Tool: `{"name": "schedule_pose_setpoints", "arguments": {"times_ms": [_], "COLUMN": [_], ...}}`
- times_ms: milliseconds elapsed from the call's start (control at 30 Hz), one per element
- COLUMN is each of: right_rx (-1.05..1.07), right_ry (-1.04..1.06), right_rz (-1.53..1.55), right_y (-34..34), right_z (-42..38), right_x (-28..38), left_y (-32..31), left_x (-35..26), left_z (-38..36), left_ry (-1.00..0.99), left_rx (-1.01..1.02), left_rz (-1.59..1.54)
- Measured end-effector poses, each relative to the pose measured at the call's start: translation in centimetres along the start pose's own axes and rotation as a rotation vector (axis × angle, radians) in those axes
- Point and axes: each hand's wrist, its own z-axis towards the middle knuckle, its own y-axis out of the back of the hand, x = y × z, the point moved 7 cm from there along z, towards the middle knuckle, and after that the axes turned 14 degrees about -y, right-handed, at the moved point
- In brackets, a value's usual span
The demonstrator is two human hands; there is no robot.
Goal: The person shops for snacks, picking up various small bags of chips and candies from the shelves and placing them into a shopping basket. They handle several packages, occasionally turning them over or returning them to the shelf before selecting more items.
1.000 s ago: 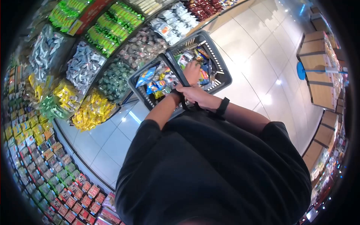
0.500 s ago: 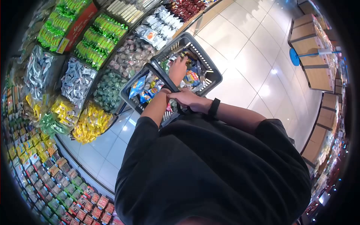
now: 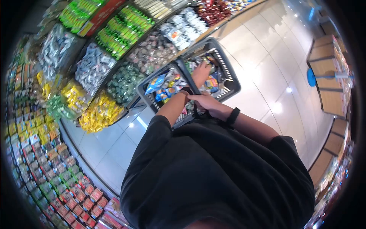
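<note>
A dark grey shopping basket hangs in front of my body, with colourful snack packets inside. Its handle crosses over the middle. My left hand reaches under the handle into the far half of the basket. Its fingers look apart and rest on the packets there; the fingertips are partly lost among the wrappers. My right hand, with a black band on the wrist, is closed around the near end of the handle, close to my left wrist. A blue packet lies in the near-left half.
Bins of wrapped snacks stand along the left, among them green packets, yellow packets and silvery packets. Shelves of small boxes curve along the lower left. Wooden display units line the right side of the tiled floor.
The view has shifted, so the basket and bins sit further right in it. My left hand stays inside the basket with slightly changed finger positions; my right hand keeps its place at the handle.
</note>
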Motion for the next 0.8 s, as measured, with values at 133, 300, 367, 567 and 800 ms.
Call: {"name": "schedule_pose_setpoints", "arguments": {"times_ms": [133, 300, 367, 567, 800], "right_rx": [0.08, 0.12, 0.117, 0.131, 0.138], "right_ry": [0.022, -0.037, -0.027, -0.036, -0.027], "right_rz": [0.005, -0.028, -0.06, -0.085, -0.128], "right_y": [-0.2, -0.4, -0.4, -1.2, -1.7], "right_z": [-0.3, -0.5, -0.5, -0.8, -1.2], "right_x": [0.4, 0.3, 0.4, 0.1, 0.0], "left_y": [8.3, 12.7, 14.2, 24.9, 25.0], "left_x": [-0.8, -0.2, 0.9, 9.2, 23.6], "left_z": [-2.7, -11.8, -16.6, -26.5, -35.3], "left_ry": [0.04, 0.354, 0.62, 0.952, 0.717], "left_rx": [-0.421, -0.468, -0.383, -0.813, -0.099], "left_rz": [-0.403, -0.484, -0.699, -0.563, 0.263]}}
